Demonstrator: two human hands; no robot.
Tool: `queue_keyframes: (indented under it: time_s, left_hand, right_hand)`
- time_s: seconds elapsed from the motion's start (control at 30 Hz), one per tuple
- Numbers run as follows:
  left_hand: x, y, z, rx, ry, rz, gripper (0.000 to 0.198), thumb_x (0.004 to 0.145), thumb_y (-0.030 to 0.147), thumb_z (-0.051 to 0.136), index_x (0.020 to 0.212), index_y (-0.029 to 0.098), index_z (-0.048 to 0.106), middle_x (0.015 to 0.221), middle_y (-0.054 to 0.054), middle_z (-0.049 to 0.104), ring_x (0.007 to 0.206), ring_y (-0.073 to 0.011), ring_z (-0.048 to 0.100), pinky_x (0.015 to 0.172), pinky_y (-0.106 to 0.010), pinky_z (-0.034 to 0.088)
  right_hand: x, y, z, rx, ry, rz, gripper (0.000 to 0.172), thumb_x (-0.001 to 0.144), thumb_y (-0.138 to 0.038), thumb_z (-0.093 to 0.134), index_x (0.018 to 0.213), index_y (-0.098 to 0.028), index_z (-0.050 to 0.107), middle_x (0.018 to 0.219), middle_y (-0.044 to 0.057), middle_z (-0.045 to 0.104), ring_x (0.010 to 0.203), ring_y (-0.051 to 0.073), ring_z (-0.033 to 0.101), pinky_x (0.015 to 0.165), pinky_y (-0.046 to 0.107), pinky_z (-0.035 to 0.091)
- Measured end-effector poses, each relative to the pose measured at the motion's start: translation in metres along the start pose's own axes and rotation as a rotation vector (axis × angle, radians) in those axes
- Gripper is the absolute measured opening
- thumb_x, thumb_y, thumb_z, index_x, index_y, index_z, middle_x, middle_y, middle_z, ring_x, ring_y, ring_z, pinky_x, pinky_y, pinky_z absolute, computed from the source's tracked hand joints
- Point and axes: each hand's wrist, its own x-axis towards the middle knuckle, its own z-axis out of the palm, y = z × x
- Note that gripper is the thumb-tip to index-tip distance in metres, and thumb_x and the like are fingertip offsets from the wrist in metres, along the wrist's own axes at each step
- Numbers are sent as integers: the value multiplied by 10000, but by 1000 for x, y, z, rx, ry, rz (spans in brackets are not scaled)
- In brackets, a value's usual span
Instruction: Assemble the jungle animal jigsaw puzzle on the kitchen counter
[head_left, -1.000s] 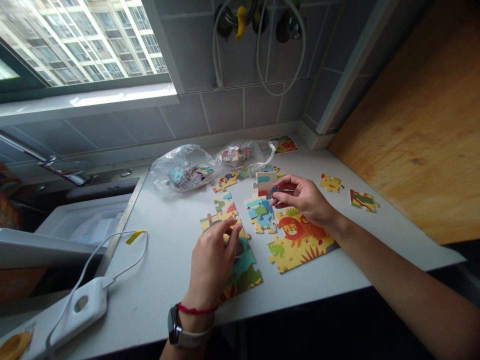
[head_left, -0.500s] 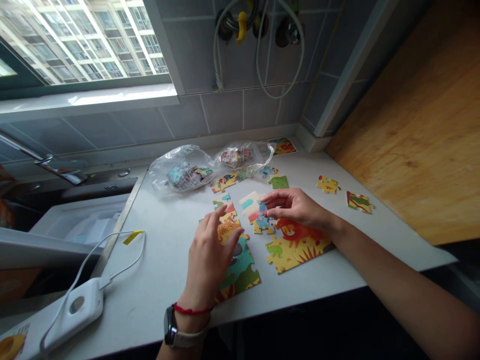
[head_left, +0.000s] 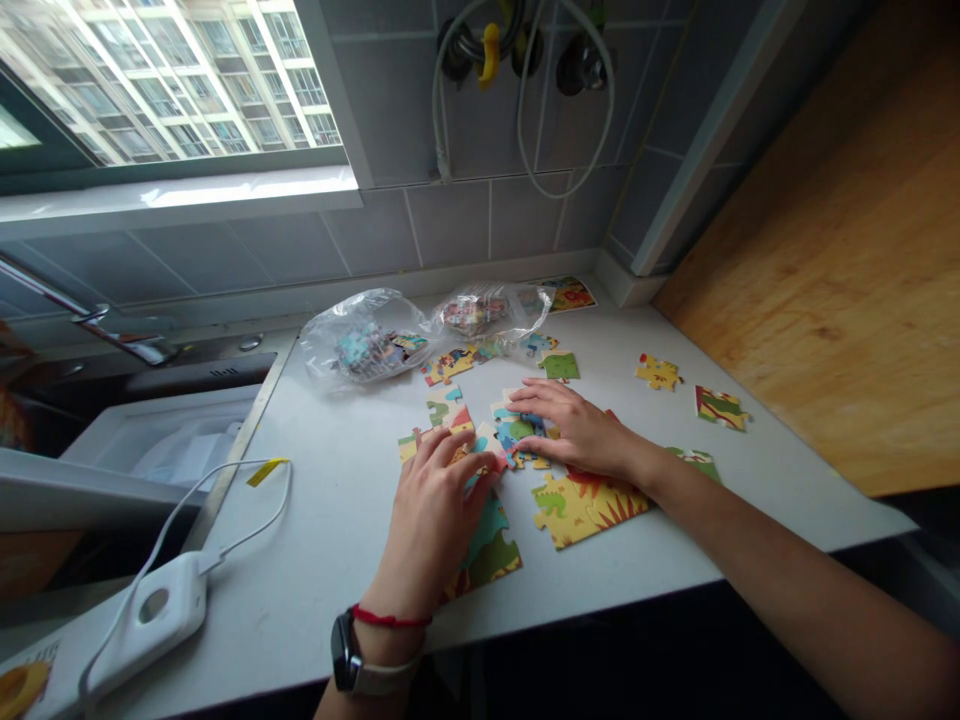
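My left hand [head_left: 435, 490], with a watch and red cord at its wrist, has thumb and forefinger closed at the edge of a pink, white and teal puzzle piece [head_left: 487, 437]. My right hand [head_left: 574, 425] reaches in from the right, its thumb and fingers on either side of a blue and green puzzle piece [head_left: 520, 430]. Under the left hand lies a joined puzzle section [head_left: 491, 560] in teal and green, partly covered. Below the right hand is a yellow and red joined section [head_left: 581, 508] with a small crocodile; the hand hides its upper part.
Two clear plastic bags [head_left: 364, 345] of pieces lie toward the wall. A green piece [head_left: 559, 365], a yellow piece [head_left: 658, 372] and a brown-green piece [head_left: 721, 407] lie apart on the counter [head_left: 322, 560]. A white power strip [head_left: 161, 605] and sink [head_left: 165, 420] are at left.
My left hand has lowered and its fingers have closed in toward the pink-white piece. My right hand has come down onto the blue and green piece, its fingers stretching further left.
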Motion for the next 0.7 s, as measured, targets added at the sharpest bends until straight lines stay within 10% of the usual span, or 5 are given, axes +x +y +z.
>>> queue_keyframes:
  time_s: [0.43, 0.7]
  left_hand:
    - [-2, -3, 2, -15, 32, -11, 142, 932, 234, 742, 961, 336, 836, 1274, -45, 743, 1256, -328, 633, 1145, -633, 469]
    - [-1, -4, 3, -29, 65, -3, 144, 947, 258, 729, 1065, 283, 807, 1298, -78, 733, 1268, -334, 632, 1119, -613, 499]
  right_hand:
    - [-4, 5, -20, 37, 111, -34, 391, 858, -350, 831, 1222, -215, 788, 1265, 112, 771, 1193, 312, 676, 1069, 490, 546]
    - [-9, 24, -32, -130, 446, 280, 357, 893, -307, 741, 1246, -278, 778, 1452, 100, 630, 1342, 356, 570, 1178, 601, 445]
